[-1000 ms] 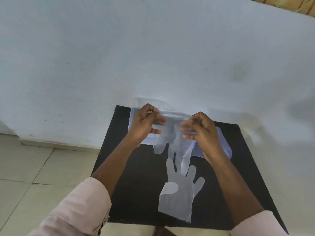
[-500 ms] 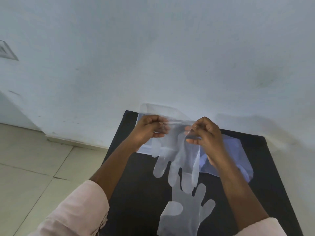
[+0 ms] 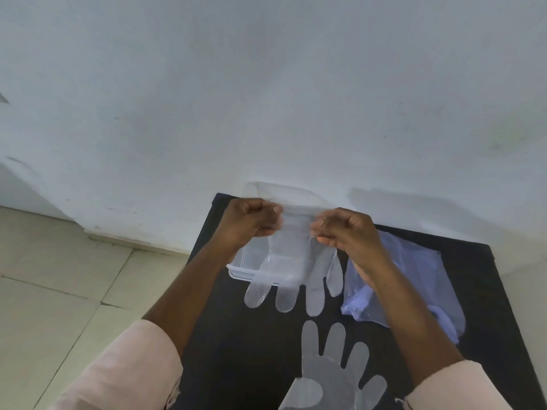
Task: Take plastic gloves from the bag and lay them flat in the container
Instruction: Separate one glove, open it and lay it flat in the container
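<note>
Your left hand (image 3: 251,221) and your right hand (image 3: 346,232) are both closed in a pinch on the cuff of one clear plastic glove (image 3: 296,267), left at its left corner, right at its right corner, so the cuff is stretched between them. The glove hangs with its fingers pointing toward you, above the black surface (image 3: 236,335); its finger ends hang past the near rim of the clear container (image 3: 241,269).

That container sits at the far left corner of the surface, by the wall (image 3: 266,99), partly hidden behind your left hand and the held glove. You cannot tell whether anything already lies inside it.

The bluish plastic bag (image 3: 414,279) lies crumpled along the right side of the surface, just beside the container and under your right forearm.

A second clear glove (image 3: 331,377) lies flat near the front edge of the surface, fingers pointing away from you, apart from the held glove.

Pale pink sleeves (image 3: 127,371) cover both your upper forearms. A tiled floor (image 3: 53,285) shows to the left of the surface.
</note>
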Demonstrator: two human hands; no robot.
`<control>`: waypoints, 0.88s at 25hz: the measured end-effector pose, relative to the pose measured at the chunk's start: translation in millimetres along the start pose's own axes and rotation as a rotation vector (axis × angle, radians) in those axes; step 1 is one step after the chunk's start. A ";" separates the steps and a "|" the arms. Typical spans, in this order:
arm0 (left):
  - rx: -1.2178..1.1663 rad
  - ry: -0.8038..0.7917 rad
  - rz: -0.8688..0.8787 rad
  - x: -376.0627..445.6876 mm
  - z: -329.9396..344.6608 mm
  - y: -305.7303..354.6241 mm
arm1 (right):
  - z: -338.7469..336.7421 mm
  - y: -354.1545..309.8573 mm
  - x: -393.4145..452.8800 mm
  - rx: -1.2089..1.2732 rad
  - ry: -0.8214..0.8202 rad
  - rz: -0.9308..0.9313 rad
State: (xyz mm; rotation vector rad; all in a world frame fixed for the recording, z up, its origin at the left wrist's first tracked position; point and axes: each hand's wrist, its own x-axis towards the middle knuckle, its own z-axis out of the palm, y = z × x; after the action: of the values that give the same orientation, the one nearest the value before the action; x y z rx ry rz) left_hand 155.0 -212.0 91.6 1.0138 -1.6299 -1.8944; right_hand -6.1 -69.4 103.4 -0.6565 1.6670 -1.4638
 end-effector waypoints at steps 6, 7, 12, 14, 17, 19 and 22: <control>0.002 -0.051 -0.048 47.4 -23.7 -2.7 | 18.2 5.3 43.9 0.001 0.084 0.029; -0.004 -0.054 -0.058 58.3 -26.9 -2.0 | 21.7 5.4 54.6 -0.021 0.104 0.039; 0.019 -0.016 -0.090 110.7 -37.4 11.4 | 34.7 -7.7 108.5 -0.066 0.178 0.063; 0.011 0.041 -0.074 124.5 -39.7 16.8 | 39.6 -13.7 129.9 -0.120 0.186 0.034; 0.009 0.114 0.054 133.5 -42.1 29.8 | 50.2 -26.0 147.0 -0.137 0.227 -0.068; -0.021 0.134 0.187 130.7 -42.7 43.8 | 56.1 -38.4 142.4 -0.128 0.279 -0.241; -0.041 0.141 0.366 116.9 -42.3 59.5 | 63.6 -50.7 122.7 -0.087 0.349 -0.503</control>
State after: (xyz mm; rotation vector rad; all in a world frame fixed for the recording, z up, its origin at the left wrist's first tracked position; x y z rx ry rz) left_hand 105.4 -337.6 119.4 0.7520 -1.5647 -1.5713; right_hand -25.8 -213.8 124.1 -0.9627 1.9271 -1.9565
